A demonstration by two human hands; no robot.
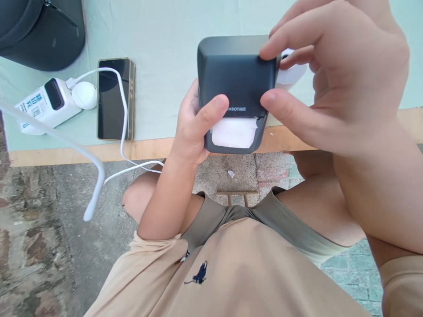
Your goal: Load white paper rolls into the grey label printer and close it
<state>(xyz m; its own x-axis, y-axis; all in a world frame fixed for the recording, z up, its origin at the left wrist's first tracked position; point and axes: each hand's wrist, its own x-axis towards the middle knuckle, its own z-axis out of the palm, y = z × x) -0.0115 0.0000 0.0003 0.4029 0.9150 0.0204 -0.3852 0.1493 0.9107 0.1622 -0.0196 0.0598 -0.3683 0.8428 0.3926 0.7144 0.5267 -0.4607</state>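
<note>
A dark label printer (236,79) is held above the table's near edge, its lettered face turned up. White paper (234,133) shows at its lower end. My left hand (198,125) grips the printer's left side, with the thumb lying on the face near the lettering. My right hand (333,75) is at the printer's right side, fingers apart, with a fingertip at the upper right corner and the thumb by the lower right edge. Partly hidden behind the printer and my right fingers is a white object (292,75).
At the left of the table (158,31) lie a phone (114,101), a white power block (49,105) with a round white plug (84,95), and a dark bag (46,39). A white cable (124,119) crosses the phone and hangs over the wooden edge.
</note>
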